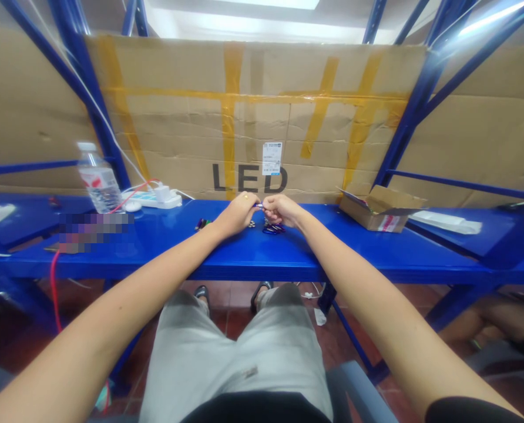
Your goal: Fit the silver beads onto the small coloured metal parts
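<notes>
My left hand [239, 214] and my right hand [281, 210] meet above the blue table, fingertips pinched together. Between them is a small, shiny bluish-purple piece [259, 205], too small to name; both hands grip it. Under my right hand lies a small heap of dark blue and purple metallic pieces [272, 228]. A few tiny silvery bits [251, 224] rest between the hands. Beside my left wrist, partly hidden by it, are small green and dark pieces [202, 224].
The blue table [253, 255] backs onto a large taped cardboard sheet [178, 135]. At left stand a water bottle [98, 179] and a white power strip [163, 198], with a red cable [54, 288] hanging down. An open cardboard box [379, 208] sits at right. Another person's legs [486, 320] show at far right.
</notes>
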A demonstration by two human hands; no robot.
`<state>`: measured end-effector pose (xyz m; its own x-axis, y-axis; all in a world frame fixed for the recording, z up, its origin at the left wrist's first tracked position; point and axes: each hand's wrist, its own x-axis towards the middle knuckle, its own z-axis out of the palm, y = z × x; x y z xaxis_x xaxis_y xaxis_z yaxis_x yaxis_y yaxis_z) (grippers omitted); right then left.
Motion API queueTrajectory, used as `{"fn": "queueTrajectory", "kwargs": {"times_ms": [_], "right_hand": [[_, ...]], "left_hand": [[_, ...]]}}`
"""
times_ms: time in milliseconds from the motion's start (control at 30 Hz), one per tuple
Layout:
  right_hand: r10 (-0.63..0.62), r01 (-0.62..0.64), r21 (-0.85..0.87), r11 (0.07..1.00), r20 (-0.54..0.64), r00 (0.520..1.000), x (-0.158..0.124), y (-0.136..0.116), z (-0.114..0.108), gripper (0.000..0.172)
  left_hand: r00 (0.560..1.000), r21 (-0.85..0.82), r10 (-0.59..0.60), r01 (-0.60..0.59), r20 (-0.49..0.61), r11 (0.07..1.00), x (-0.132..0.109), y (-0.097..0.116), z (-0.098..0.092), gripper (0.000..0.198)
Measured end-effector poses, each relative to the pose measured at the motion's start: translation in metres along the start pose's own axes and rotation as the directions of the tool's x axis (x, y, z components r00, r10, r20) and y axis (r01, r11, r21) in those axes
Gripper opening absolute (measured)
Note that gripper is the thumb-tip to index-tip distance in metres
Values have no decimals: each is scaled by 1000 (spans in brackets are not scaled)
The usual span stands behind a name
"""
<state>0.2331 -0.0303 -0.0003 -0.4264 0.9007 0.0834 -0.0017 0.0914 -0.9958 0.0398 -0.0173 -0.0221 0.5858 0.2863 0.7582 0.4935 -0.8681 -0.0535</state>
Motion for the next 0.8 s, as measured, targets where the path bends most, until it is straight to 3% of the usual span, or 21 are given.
{"fn": "queueTrajectory", "kwargs": {"times_ms": [233,367,600,800], "right_hand": [[-257,216,-332,918,-86,963,1,3,4,18],[-289,233,-391,890,-88,953,3,5,4,20],[-95,71,-198,978,-112,989,1,3,2,14],[123,-123,14,992,2,992,-1,-4,-2,12]], "left_hand": [[984,-30,-165,168,69,985,-2,2,-1,17],[979,-99,-197,202,62,974,-1,2,-2,8],[994,-142,-108,109,12,984,0,3,-2,9],[999,-110,22,-17,42,994,1,5,-2,19]]}}
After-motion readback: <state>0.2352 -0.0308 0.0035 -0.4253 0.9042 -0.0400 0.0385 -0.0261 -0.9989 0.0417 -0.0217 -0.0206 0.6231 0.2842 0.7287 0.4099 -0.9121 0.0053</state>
